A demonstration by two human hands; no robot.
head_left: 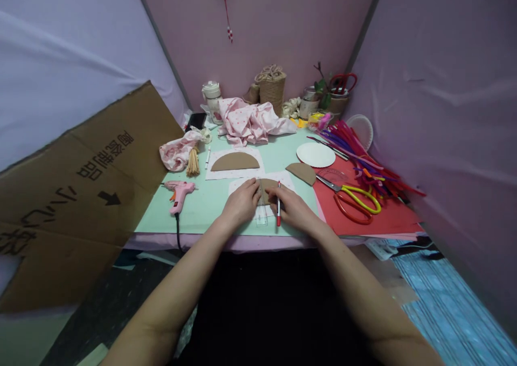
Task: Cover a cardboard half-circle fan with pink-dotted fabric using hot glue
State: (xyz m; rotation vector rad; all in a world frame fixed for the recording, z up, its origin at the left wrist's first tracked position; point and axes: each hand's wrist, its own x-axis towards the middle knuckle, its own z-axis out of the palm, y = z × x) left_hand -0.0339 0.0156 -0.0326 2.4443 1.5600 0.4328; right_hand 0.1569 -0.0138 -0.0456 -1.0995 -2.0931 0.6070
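Observation:
My left hand [243,200] presses a clear ruler [262,218] down on a brown cardboard half circle [273,185], its fingers bent together at the ruler's left edge. Between the fingers of my right hand [291,207] is a pen [278,211] with a red end, held nearly upright just right of the ruler. Under the half circle lies a piece of white patterned cloth [287,178]. A second cardboard half circle [235,161] rests on another cloth piece [215,175] behind my left hand. Right of it sits a smaller cardboard piece [302,172]. My hands partly hide the ruler and the near half circle.
A pink glue gun [180,192] lies left, beside a large cardboard sheet [100,177]. Scissors [351,200] rest on red paper [335,221] at right, near pipe cleaners [355,147] and a white disc [315,154]. Pink cloth [252,121] and a twine spool [272,92] stand behind.

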